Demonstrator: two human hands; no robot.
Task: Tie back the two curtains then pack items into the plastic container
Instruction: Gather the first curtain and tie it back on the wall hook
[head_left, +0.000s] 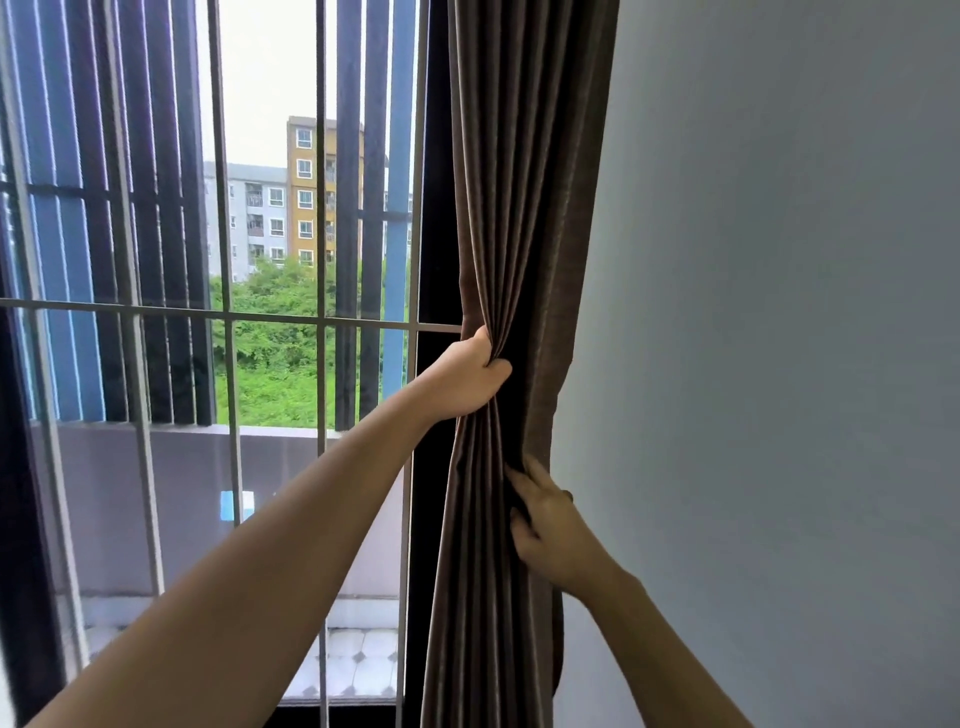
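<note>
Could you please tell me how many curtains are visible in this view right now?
1. The brown curtain hangs between window and wall, bunched in the left hand, with the right hand lower on its folds. The second curtain is out of view.

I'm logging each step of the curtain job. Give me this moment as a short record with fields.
setting: window with metal bars, grey wall to its right
curtain: brown, gathered into folds beside the wall
left hand: shut around the bunched curtain, at the level of the horizontal bar
right hand: lower down, fingers pushed into the folds on the wall side
tie-back: none visible
container: not in view
stage: curtain gathered, not yet tied
</note>
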